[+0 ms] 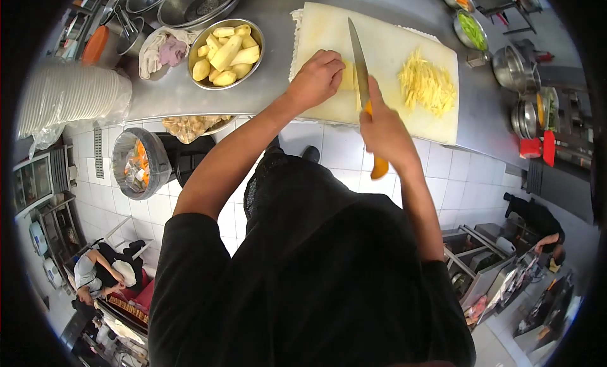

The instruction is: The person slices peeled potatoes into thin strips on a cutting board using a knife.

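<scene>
Clock directions are taken from the centre of the view, with 12 away from the wearer. The right hand (384, 130), at 1, is closed around the handle of the knife (360, 54), with one finger extended toward the blade. The yellow butt of the handle projects below the hand toward 6; the blade points between 11 and 12. The left hand (319, 78), at 12, has its fingers bent and bunched against the 9 side of the pale yellow slices (348, 78); whether the thumb pinches them cannot be told. The blade is at the 3 side of the slices, over the board (386, 35). The strips (427, 82) lie heaped on the board, at 2. The board lies on the bench (278, 6), on a white cloth.

At 9, on the floor, is the lined bin (140, 164), with orange and pale scraps. At 11, on the bench, is the bowl (259, 35) of peeled potatoes (226, 54). Beside it, toward 10, is the rag (165, 52). Farther out at 10 are the wrapped containers (73, 98). Other people are at 8 (104, 269) and between 3 and 4 (537, 218)
</scene>
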{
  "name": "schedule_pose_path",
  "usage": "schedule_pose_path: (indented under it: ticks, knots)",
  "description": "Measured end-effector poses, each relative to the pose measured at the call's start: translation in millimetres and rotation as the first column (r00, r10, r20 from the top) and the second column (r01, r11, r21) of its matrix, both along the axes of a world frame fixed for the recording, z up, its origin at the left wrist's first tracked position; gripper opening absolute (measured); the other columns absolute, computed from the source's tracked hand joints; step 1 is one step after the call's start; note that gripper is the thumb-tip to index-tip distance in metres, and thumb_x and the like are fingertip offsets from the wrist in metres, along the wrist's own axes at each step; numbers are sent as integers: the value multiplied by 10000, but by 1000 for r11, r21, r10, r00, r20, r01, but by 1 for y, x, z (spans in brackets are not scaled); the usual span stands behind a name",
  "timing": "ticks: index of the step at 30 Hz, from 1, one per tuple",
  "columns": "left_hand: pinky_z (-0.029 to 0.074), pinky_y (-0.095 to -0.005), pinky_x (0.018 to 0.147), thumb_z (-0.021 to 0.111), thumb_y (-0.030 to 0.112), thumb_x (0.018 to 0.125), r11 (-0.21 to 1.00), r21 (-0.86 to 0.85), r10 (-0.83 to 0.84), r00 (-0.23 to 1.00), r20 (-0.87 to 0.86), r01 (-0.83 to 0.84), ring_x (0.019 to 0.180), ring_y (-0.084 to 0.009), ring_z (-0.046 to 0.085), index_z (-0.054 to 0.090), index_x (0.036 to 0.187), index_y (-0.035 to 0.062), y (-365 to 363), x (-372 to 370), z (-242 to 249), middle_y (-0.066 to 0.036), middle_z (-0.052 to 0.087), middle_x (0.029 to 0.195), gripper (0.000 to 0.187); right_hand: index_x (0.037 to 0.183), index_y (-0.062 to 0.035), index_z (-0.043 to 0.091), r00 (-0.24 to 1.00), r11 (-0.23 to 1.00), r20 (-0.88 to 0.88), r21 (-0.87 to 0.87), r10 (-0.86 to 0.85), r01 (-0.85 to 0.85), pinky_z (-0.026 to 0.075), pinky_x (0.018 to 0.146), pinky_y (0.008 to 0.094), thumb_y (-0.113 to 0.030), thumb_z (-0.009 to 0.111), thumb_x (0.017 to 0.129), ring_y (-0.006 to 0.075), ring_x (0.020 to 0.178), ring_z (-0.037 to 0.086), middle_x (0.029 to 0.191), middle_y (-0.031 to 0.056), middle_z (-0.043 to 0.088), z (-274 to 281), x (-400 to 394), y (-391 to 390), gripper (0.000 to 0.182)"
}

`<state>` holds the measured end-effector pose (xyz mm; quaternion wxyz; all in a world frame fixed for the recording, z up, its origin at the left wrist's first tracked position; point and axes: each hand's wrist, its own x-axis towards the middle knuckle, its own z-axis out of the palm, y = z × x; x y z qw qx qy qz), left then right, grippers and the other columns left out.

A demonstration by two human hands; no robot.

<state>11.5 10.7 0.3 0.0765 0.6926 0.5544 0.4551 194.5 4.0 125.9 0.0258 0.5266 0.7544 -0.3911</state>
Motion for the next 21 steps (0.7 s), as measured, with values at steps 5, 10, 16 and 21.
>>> schedule_pose_path:
  ticks: [5, 10, 16, 21]
  knots:
    - [520, -392, 823, 646, 11, 828, 1000, -2, 0, 999, -38, 0, 932, -310, 610, 668, 934, -19, 0, 1, -3, -128, 640, 1013, 113, 1559, -62, 124, 999, 990, -29, 138, 35, -31, 503, 758, 555, -83, 486, 896, 480, 771, 647, 814, 307, 660, -25, 13, -32, 756]
    - [525, -388, 827, 652, 12, 816, 1000, 16, -10, 997, -77, 12, 927, -305, 610, 674, 937, -14, 0, 0, 0, -123, 638, 1017, 126, 1569, -79, 130, 997, 962, -65, 273, 36, -17, 522, 703, 510, -105, 458, 935, 445, 691, 647, 789, 286, 661, -74, -18, 15, 714]
    - [528, -386, 843, 652, 22, 818, 1000, 4, -1, 995, -102, 2, 948, -300, 611, 679, 972, -14, -1, -1, -2, -118, 638, 1033, 161, 1556, -39, 183, 993, 999, -117, 33, -36, 40, 550, 704, 451, -104, 427, 902, 376, 632, 668, 929, 288, 680, -26, -35, 61, 701]
    - [532, -384, 853, 649, 30, 824, 1000, -2, 15, 994, -109, -15, 971, -297, 613, 677, 975, -17, -2, 0, -2, -121, 637, 1039, 161, 1550, -35, 195, 999, 990, -4, -130, -53, 52, 546, 732, 460, -106, 427, 910, 364, 642, 679, 937, 296, 678, 26, -19, 25, 684]
